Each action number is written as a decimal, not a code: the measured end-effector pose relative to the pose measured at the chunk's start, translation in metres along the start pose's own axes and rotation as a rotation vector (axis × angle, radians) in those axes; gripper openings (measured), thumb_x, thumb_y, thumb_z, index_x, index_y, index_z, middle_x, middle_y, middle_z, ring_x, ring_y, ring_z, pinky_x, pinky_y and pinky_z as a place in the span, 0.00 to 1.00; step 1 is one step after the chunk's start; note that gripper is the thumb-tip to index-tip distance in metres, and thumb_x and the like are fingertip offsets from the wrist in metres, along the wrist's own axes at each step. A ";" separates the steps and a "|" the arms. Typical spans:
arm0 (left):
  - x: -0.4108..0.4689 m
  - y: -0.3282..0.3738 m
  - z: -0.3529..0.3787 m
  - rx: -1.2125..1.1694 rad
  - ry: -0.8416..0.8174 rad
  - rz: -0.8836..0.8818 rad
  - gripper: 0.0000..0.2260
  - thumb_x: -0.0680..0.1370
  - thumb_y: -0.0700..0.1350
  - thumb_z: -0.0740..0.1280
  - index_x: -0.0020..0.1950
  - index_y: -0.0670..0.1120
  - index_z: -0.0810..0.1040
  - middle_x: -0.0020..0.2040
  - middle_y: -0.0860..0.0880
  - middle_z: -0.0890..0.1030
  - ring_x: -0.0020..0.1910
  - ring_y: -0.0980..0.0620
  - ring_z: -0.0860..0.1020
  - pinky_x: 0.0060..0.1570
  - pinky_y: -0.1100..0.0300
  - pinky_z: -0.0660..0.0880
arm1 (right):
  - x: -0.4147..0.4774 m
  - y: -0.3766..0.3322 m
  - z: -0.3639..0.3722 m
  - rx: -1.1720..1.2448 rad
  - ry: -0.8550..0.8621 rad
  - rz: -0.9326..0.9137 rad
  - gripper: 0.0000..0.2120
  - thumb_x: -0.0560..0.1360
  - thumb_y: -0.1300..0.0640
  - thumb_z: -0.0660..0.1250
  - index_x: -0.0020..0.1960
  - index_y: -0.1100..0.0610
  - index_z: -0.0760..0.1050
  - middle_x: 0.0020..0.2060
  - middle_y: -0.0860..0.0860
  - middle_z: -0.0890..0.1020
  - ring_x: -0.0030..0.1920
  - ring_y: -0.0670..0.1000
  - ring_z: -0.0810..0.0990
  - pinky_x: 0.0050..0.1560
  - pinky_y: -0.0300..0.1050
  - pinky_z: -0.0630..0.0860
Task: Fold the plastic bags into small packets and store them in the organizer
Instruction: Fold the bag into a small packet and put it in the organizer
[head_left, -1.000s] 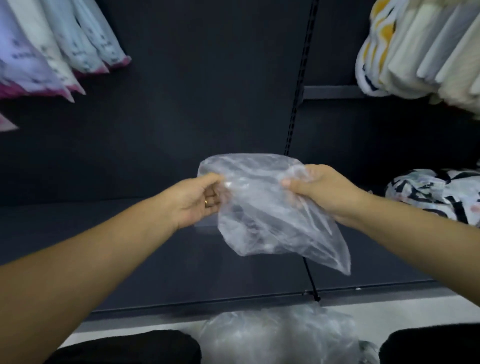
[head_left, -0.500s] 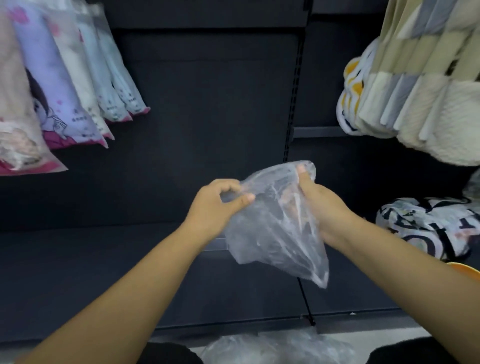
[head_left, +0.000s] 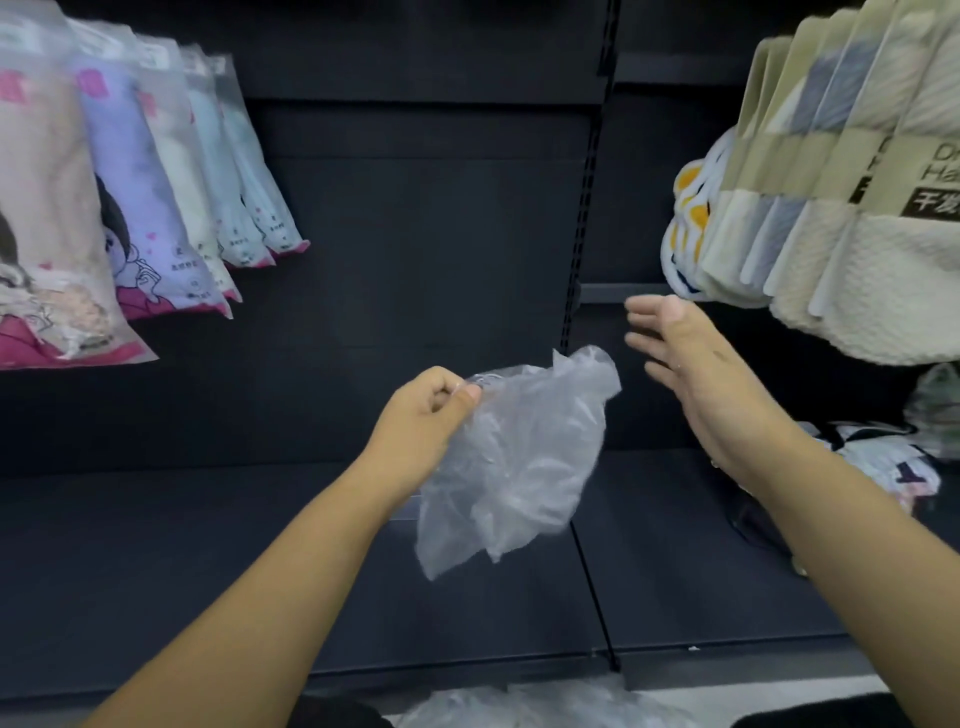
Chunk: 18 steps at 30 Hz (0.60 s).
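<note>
Left hand (head_left: 423, 415) pinches a crinkled clear plastic bag (head_left: 511, 462); right hand (head_left: 691, 374) released, fingers straight

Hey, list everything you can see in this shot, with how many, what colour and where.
plastic bag: one, clear, centre, held up crumpled
plastic bag pile: count unclear, clear, bottom edge
hanging packets: about six, pastel, upper left
towel packs: several, cream and grey, upper right
patterned bundle: one, black and white, right shelf
shelving: one unit, black, behind everything
left hand: one, centre, fingers pinching the plastic bag
right hand: one, right of centre, open, touching nothing
</note>
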<state>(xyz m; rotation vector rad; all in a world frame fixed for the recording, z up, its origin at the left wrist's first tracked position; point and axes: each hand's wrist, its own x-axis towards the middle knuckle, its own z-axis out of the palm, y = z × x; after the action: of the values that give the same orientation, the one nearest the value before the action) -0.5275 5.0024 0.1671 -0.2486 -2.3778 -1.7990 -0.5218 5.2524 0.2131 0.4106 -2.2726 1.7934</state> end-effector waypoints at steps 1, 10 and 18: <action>-0.001 0.002 0.002 0.023 0.001 0.015 0.10 0.79 0.52 0.64 0.40 0.49 0.75 0.35 0.49 0.80 0.33 0.57 0.76 0.38 0.56 0.74 | -0.002 -0.005 0.001 -0.016 -0.077 -0.032 0.24 0.68 0.26 0.58 0.59 0.34 0.73 0.61 0.35 0.76 0.63 0.36 0.73 0.64 0.44 0.67; -0.002 0.008 0.009 0.087 -0.040 0.047 0.09 0.79 0.52 0.64 0.43 0.48 0.75 0.43 0.41 0.80 0.40 0.48 0.77 0.49 0.44 0.77 | -0.010 0.014 0.009 -0.315 -0.129 0.120 0.09 0.70 0.56 0.75 0.45 0.46 0.78 0.33 0.44 0.82 0.33 0.44 0.81 0.38 0.42 0.77; 0.002 0.005 0.010 0.096 -0.076 0.017 0.08 0.79 0.50 0.64 0.45 0.47 0.76 0.50 0.55 0.82 0.52 0.55 0.80 0.51 0.57 0.76 | -0.001 0.035 -0.008 0.028 0.040 0.153 0.07 0.74 0.54 0.70 0.37 0.51 0.81 0.54 0.43 0.82 0.55 0.41 0.79 0.61 0.45 0.73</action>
<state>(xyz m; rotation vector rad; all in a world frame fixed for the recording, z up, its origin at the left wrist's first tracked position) -0.5289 5.0131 0.1694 -0.3298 -2.4979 -1.6919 -0.5329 5.2684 0.1823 0.2089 -2.3100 1.8892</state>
